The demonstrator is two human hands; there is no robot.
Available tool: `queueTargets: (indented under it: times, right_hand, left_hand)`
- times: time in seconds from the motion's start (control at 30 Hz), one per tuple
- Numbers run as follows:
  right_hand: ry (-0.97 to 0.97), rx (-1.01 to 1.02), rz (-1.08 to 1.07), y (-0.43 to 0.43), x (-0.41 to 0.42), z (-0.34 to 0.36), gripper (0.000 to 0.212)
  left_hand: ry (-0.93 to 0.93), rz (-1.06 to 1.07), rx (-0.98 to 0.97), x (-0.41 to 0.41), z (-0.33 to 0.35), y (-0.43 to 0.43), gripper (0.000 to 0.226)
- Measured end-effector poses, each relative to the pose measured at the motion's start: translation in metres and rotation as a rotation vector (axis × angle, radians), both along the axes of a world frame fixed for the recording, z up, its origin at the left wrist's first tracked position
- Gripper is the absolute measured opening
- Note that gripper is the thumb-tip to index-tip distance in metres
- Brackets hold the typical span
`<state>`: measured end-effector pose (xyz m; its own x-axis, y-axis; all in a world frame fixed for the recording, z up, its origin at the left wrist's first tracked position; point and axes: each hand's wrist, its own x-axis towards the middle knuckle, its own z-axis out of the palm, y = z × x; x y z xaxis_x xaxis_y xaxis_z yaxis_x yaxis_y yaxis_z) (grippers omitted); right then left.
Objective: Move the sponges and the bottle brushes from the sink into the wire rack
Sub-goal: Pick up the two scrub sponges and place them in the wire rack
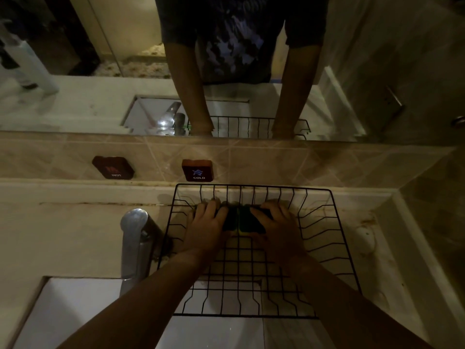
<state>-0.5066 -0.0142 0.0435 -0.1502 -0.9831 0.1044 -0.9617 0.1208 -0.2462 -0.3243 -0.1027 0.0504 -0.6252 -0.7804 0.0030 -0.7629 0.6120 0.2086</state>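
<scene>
A black wire rack [327, 248] stands on the counter, its front part over the sink's right corner. Both my hands are inside it near the far wall. My left hand [206, 222] grips a dark sponge [230, 220]. My right hand [274, 220] grips a second dark sponge [251, 222] with a yellow-green edge. The two sponges sit side by side, touching, low in the rack. No bottle brush is visible. The white sink [83, 311] shows at the lower left, and my arms hide much of it.
A chrome tap [134, 245] stands just left of the rack, over the sink. HOT [113, 167] and COLD [197, 170] knobs sit on the tiled back wall under a mirror. A tiled side wall [427, 222] closes off the right.
</scene>
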Motion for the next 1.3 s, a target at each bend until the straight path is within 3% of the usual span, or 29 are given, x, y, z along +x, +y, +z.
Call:
queueTargets:
  times: [0.27,0.77,1.07,1.3]
  right_hand:
    - [-0.008,0.015,0.002,0.000,0.001,0.002,0.062]
    - [-0.062,-0.001,-0.012,0.013,0.005,0.010,0.070]
    - [-0.179,0.094,-0.019,0.046,0.039,0.064,0.051]
    - [-0.226,0.103,-0.044,0.095,0.087,0.111,0.039]
  left_hand:
    - [0.039,0.006,0.000,0.000,-0.005,-0.001,0.054]
    - [0.019,-0.025,0.034,0.011,0.011,0.013,0.063]
    - [0.161,-0.009,0.070,0.043,0.067,0.052,0.046]
    - [0.204,-0.089,0.067,0.089,0.103,0.094,0.051]
